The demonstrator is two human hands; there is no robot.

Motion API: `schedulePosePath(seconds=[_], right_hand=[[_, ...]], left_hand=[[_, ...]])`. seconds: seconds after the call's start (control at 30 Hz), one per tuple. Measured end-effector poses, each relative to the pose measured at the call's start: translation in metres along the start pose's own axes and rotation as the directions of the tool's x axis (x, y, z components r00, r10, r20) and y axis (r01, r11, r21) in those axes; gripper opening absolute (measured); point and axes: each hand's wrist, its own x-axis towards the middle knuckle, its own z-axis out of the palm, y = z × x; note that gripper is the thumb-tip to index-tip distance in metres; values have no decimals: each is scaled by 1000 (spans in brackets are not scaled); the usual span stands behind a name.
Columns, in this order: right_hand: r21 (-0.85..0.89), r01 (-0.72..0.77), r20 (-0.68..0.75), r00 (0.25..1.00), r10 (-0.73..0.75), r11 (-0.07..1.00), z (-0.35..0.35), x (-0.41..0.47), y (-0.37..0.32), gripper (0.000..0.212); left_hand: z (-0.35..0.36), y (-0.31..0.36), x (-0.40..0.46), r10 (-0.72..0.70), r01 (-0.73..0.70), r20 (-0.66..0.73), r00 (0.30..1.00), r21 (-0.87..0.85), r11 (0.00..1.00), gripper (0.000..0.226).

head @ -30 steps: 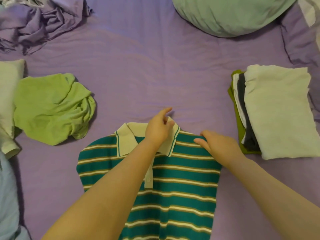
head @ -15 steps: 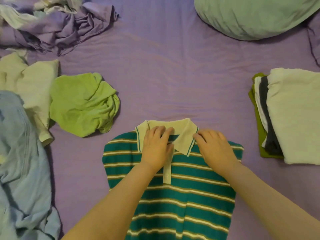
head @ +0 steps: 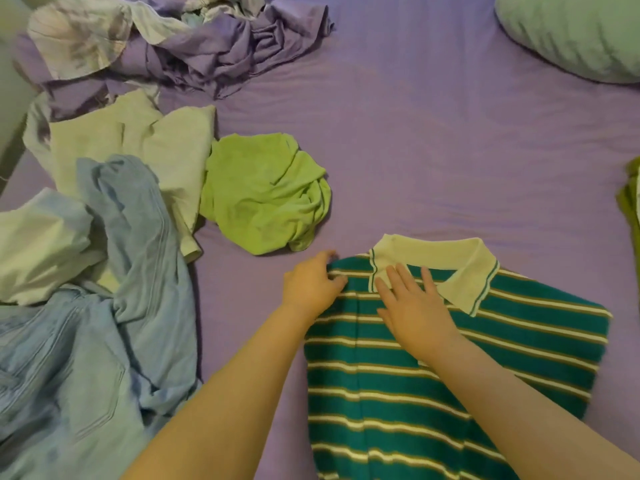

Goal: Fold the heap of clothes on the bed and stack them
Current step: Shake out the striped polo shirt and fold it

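Observation:
A green polo shirt (head: 450,393) with white stripes and a pale collar lies flat on the purple bed sheet (head: 433,150), its sides folded in. My left hand (head: 311,285) grips the shirt's left shoulder edge with curled fingers and thumb. My right hand (head: 412,306) presses flat on the chest just below the collar, fingers straight. The unfolded heap lies at the left: a crumpled light green garment (head: 263,195), a blue garment (head: 114,306) and a pale garment (head: 138,143). Only a green sliver of the folded stack (head: 628,199) shows at the right edge.
A tangle of purple and white fabric (head: 180,43) lies at the top left. A pale green pillow (head: 571,32) sits at the top right. Bare sheet stretches between the shirt and the pillow.
The view has swung left, so the folded stack is nearly out of frame. My left hand moved from the collar to the left shoulder edge. My right hand slid left to the chest below the collar.

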Motion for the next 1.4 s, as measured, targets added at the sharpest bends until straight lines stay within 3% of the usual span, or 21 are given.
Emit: schedulePosePath(seconds=[0.1, 0.2, 0.33, 0.5, 0.63, 0.7, 0.77, 0.9, 1.03, 1.17, 1.27, 1.33, 1.4], right_hand=[[24, -47, -22, 999, 48, 999, -7, 2, -8, 55], [46, -4, -51, 999, 7, 999, -9, 4, -19, 54], [87, 13, 9, 1000, -13, 996, 9, 7, -21, 62], [37, -37, 27, 999, 36, 999, 27, 10, -18, 73], [-13, -45, 25, 999, 45, 999, 28, 10, -20, 74], [15, -77, -1, 997, 77, 997, 26, 3, -23, 71], [67, -79, -6, 997, 80, 995, 27, -12, -25, 66], [93, -42, -1, 999, 42, 995, 47, -58, -29, 61], [117, -149, 42, 989, 145, 982, 71, -107, -24, 59], [184, -305, 103, 951, 290, 934, 83, -151, -10, 63], [179, -338, 139, 939, 316, 924, 90, -172, -1, 65], [173, -325, 130, 943, 305, 930, 93, -177, -2, 66], [173, -286, 120, 956, 268, 942, 96, -180, -8, 66]], left_hand=[[-11, -7, 2, -17, 16, 45, 999, 21, 1000, 55], [-17, -9, 4, 81, -81, -9, 997, 60, 995, 57], [-24, -16, 15, 284, -228, -95, 954, 383, 895, 70], [-3, -24, 25, 305, -179, -119, 945, 593, 785, 72], [24, -25, 6, 480, -196, -264, 837, 674, 712, 59], [36, -23, -13, 602, -281, -253, 757, 705, 651, 47], [44, -18, -36, 660, -359, -164, 733, 732, 580, 45], [51, -19, -68, 609, -403, 17, 793, 763, 505, 49], [47, -19, -86, 471, -391, 125, 873, 756, 525, 61], [33, -19, -83, 315, -201, 1, 949, 773, 601, 63], [24, -15, -72, 312, -150, -32, 949, 827, 541, 66], [28, -5, -78, 392, -237, 41, 919, 852, 467, 65], [43, 3, -92, 406, -342, 134, 904, 796, 499, 64]])
